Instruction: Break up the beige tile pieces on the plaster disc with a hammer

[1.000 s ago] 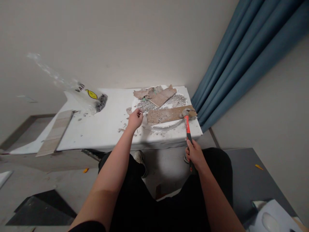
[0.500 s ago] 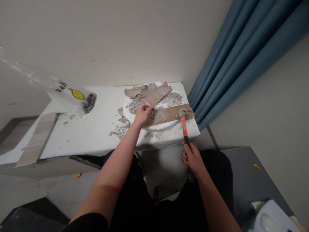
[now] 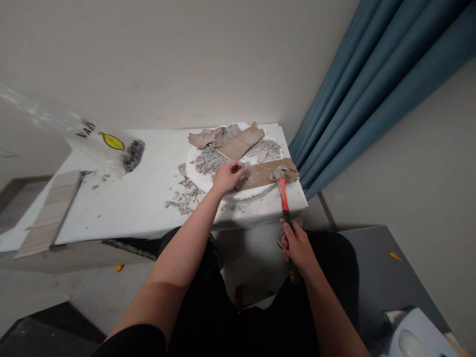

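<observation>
My right hand [image 3: 298, 248] grips the black lower handle of a claw hammer [image 3: 284, 196] with a red upper shaft. Its grey, dust-covered head rests at the right end of a flat brown strip [image 3: 266, 173]. Over the strip's left part is my left hand [image 3: 229, 177], fingers curled in and thumb near the forefinger; whatever may be between them is too small to make out. The strip lies across a round white plate-like base [image 3: 191, 171]. Behind it on the base are torn brown cardboard-like pieces [image 3: 238, 144] and heaps of grey crumbly bits [image 3: 269, 148].
Loose grey debris [image 3: 188, 198] is scattered left of the base on the white-covered table [image 3: 130, 208]. A clear plastic bag [image 3: 107, 144] with dark contents stands at the left, near a wood-grain board [image 3: 50, 213]. Blue curtains [image 3: 357, 89] hang at the right, above a grey surface [image 3: 375, 272].
My left hand has moved slightly right along the brown strip. My right hand and the hammer have stayed almost where they were. The view has shifted a little.
</observation>
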